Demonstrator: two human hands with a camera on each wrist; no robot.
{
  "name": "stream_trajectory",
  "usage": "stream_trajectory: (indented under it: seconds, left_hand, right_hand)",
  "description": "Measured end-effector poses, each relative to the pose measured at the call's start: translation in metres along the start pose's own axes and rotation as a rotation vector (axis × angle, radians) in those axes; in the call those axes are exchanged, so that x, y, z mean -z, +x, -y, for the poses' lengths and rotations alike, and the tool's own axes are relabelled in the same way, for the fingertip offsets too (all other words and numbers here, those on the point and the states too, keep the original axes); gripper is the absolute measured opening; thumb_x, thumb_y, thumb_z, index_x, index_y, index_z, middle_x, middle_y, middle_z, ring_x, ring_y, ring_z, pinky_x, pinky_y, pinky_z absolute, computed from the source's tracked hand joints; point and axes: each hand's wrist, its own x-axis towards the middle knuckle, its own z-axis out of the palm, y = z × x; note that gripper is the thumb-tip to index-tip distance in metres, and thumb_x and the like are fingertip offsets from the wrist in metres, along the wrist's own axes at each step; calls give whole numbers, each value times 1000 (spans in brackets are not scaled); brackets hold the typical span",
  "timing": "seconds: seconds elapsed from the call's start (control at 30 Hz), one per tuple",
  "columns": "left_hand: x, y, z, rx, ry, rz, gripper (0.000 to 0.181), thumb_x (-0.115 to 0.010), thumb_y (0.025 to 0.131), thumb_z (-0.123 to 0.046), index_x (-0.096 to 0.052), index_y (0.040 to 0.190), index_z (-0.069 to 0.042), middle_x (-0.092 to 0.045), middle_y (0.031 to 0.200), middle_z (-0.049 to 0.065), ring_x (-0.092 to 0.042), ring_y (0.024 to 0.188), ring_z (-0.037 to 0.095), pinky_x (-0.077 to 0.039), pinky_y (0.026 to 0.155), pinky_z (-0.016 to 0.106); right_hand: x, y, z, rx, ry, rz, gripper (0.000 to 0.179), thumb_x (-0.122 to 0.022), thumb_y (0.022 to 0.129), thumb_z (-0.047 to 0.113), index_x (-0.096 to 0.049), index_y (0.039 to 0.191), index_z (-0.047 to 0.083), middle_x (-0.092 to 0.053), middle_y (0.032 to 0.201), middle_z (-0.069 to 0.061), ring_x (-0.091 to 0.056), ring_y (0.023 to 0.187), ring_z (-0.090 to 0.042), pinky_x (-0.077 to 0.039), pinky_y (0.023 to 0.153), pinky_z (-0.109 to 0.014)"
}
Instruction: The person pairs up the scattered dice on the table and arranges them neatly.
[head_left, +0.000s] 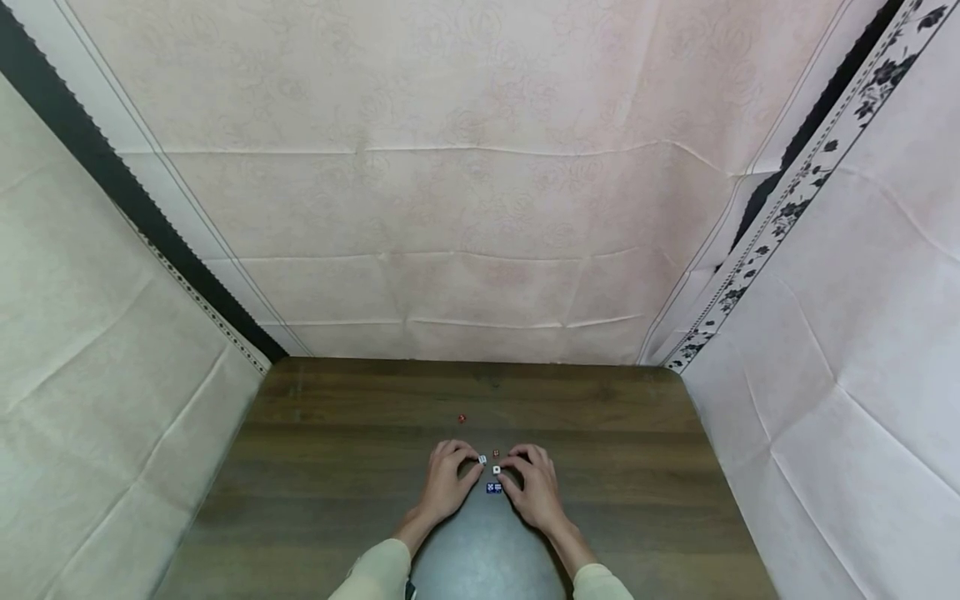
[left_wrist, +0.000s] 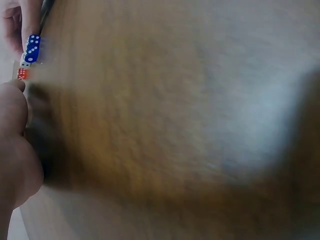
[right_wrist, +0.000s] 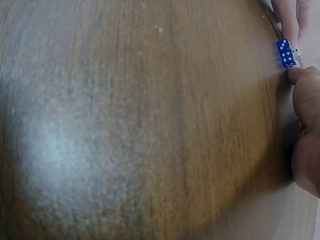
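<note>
Over the table's middle, my left hand (head_left: 448, 479) pinches a white die (head_left: 482, 459) between thumb and index finger. Facing it, my right hand (head_left: 534, 487) has thumb and index fingertips at a second white die (head_left: 497, 470), pinching it. Two blue dice (head_left: 493, 487) sit side by side just on the near side of that die; in the right wrist view the blue pair (right_wrist: 286, 53) shows white pips. A small red die (head_left: 496, 453) lies between the hands, beyond the white ones. In the left wrist view, a red die (left_wrist: 21, 74) appears near my left fingertips.
Another red die (head_left: 462, 418) lies farther back on the brown wooden table (head_left: 337, 433). Pale cloth hangs behind the table (head_left: 480, 250) and along both sides. A grey rounded shape (head_left: 487, 550) is at the near edge between the forearms.
</note>
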Motion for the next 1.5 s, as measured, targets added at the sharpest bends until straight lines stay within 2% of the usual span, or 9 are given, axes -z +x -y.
stream_trajectory:
  seconds: [0.1, 0.2, 0.43, 0.87, 1.23, 1.5]
  left_hand:
    - [1, -4, 0, -41, 6, -25, 9, -92, 95, -13, -85, 100, -13, -77, 110, 1, -69, 108, 22, -54, 99, 53]
    - [3, -7, -1, -59, -7, -21, 10, -93, 95, -12, -86, 102, -11, -77, 111, 2, -69, 108, 22, -54, 98, 52]
    - [5, -9, -1, -37, -15, 41, 11, -92, 97, -18, -87, 106, -14, -77, 116, 3, -68, 114, 26, -53, 105, 55]
    - [1, -10, -1, -55, 26, 58, 13, -92, 97, -21, -88, 108, -16, -78, 118, 3, -67, 117, 30, -50, 112, 63]
    - [1, -9, -2, -59, 46, 81, 15, -93, 96, -24, -88, 110, -19, -77, 120, 2, -66, 118, 28, -49, 114, 64]
    - [0, -10, 0, -72, 54, 73, 14, -92, 97, -24, -88, 110, -20, -77, 121, 1, -66, 119, 28, -48, 114, 66]
  right_hand:
    - [1, 0, 0, -9, 17, 7, 16, -92, 96, 17, -87, 111, 16, -73, 129, -10, -62, 129, -34, -47, 110, -59]
    - [1, 0, 0, -6, 13, 1, 16, -92, 95, 16, -86, 110, 16, -73, 128, -10, -62, 129, -34, -47, 109, -59]
    - [2, 1, 0, -20, 14, 18, 15, -92, 97, 18, -86, 111, 18, -73, 130, -10, -61, 131, -34, -47, 111, -59]
    - [2, 1, -1, -10, 20, 24, 16, -92, 96, 17, -86, 111, 17, -73, 130, -10, -61, 130, -34, -47, 111, -60]
    - [1, 0, -1, -32, 20, 27, 16, -92, 96, 18, -86, 111, 19, -72, 130, -6, -61, 130, -31, -48, 109, -57]
    - [1, 1, -1, -28, 31, 26, 16, -91, 96, 17, -86, 111, 16, -72, 130, -8, -61, 130, -33, -47, 110, -58]
